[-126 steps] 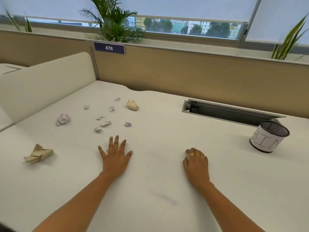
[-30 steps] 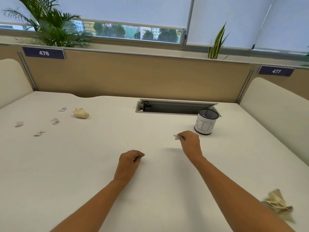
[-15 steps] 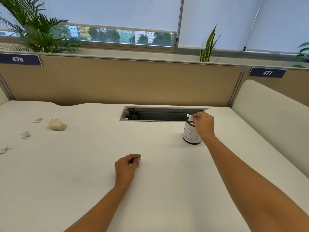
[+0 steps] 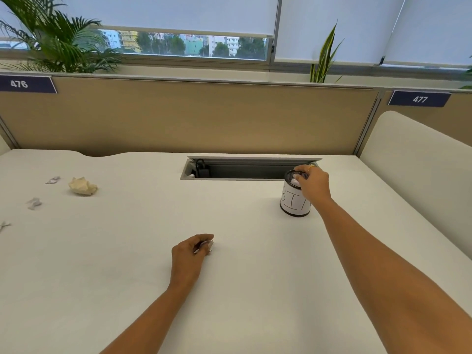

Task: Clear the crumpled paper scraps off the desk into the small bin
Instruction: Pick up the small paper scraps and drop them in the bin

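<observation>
The small bin (image 4: 293,203), a round black mesh pot wrapped in white paper with "BIN" hand-lettered on it, stands upright on the white surface (image 4: 255,290). The right hand (image 4: 313,184) is over its mouth, fingers curled down across the far rim, a gold ring on one of them. Its grip is nearly closed: a white scrap (image 4: 295,180) sits at the thumb tip just inside the rim. It looks pinched between thumb and fingertips, though the piece is too small to be sure.

Nearer the person than the bin and to its left, the left hand (image 4: 190,254) rests knuckles-up on the surface. Its grip is closed, and the fingers are curled round small scraps (image 4: 208,247) that poke out at the fingertips.

Far to the left of the bin lies a tan crumpled paper ball (image 4: 83,186). Beyond it, farther from the bin, three little white scraps lie apart from one another: one (image 4: 52,180) just past the ball, one (image 4: 34,203) nearer the person, and one (image 4: 3,226) at the picture's edge.

Just behind the bin a grey cable tray (image 4: 242,172) is sunk into the surface, lid open, with a black plug (image 4: 201,169) at the end farthest from the bin. Behind that stands a tan partition (image 4: 191,116) carrying number tags 476 (image 4: 25,84) and 477 (image 4: 419,99). A white divider panel (image 4: 413,154) stands to the right of the bin. Potted plants (image 4: 58,44) and a window with lowered blinds (image 4: 178,14) lie beyond the partition.
</observation>
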